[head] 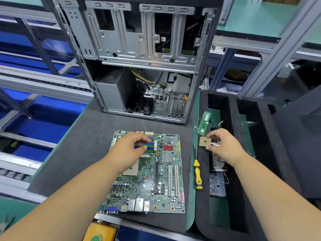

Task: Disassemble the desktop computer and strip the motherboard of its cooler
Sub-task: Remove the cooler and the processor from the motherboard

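The motherboard (pixel 149 173) lies flat on the dark mat of the bench (pixel 83 153) at the centre of the frame, its port block toward the bottom edge and its empty processor socket (pixel 131 168) bare, partly under the person's left wrist. The left hand (pixel 129 150) hovers over the upper left part of the board with its fingers curled down onto the blue and green memory slots (pixel 147 146); whether it actually grips anything there I cannot tell. To the right of the board, the right hand (pixel 224 145) pinches a small square processor chip (pixel 205 141) between thumb and fingertips, holding it above the near end of the black foam tray (pixel 260 136) that runs down the right side of the frame. In the tray's left compartment a green memory stick (pixel 205 123) leans just above the chip, and a finned metal cooler (pixel 218 162) lies below the right hand, partly hidden by the wrist. A yellow-and-black screwdriver (pixel 197 173) lies on the green strip between the board and the tray, its tip pointing toward the top of the frame. Behind the board, at the upper centre, the opened computer case (pixel 144 58) stands with its side off, showing drive bays up top, the grey power supply (pixel 111 94) at lower left, loose cables and a black fan (pixel 139 105). Blue bins on metal racking fill the left edge of the frame.
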